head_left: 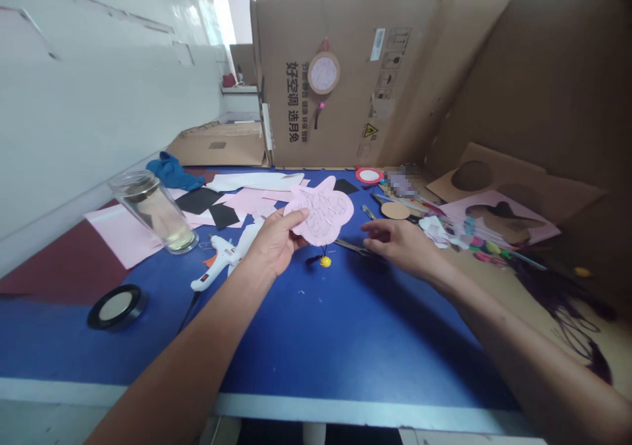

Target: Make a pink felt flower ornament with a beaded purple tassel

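My left hand (275, 241) pinches the lower edge of a pink paper cut-out (323, 213) shaped like an animal head and holds it tilted above the blue table (316, 326). Pale lines run across the cut-out's face. Under it lies a small yellow bead (325, 261) on a dark string. My right hand (399, 241) hovers to the right, fingers loosely stretched toward the cut-out, over a pair of scissors (353, 247); nothing is in it.
A white glue gun (224, 259) lies left of my left hand. A glass jar (157, 212) and a black tape roll (117, 307) stand further left. Pink and black paper scraps (232, 205), cardboard discs and coloured sticks litter the back. Cardboard walls (355, 70) enclose the table.
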Demonstrator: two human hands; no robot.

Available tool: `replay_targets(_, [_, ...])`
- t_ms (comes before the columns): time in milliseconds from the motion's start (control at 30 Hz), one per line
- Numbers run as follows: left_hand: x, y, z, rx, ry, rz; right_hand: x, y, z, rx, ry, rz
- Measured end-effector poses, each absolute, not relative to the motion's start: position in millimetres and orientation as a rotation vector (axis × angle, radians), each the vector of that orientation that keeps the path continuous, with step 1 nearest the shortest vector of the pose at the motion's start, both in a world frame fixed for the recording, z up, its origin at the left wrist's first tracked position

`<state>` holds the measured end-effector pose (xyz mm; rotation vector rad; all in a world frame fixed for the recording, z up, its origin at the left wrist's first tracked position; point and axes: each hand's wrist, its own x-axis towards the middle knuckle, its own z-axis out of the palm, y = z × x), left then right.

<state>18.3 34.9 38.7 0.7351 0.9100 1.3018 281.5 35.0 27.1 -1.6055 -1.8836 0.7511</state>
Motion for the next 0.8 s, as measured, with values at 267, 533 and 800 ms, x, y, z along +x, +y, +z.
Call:
replay_targets(267, [20.3,35.0,33.6,0.753,0.884,1.28,222.0,8.7,29.0,-1.074,-1.308,1.623])
replay_targets(533, [24.6,32.6,30.6,0.769,0.896,1.241,215.0,11.1,17.7,-1.14,-1.36,1.511])
replay_targets(800, [29.2,26.9,32.3,0.894,0.934,1.058,216.0,14.0,15.7,-1.079,-1.328,1.422])
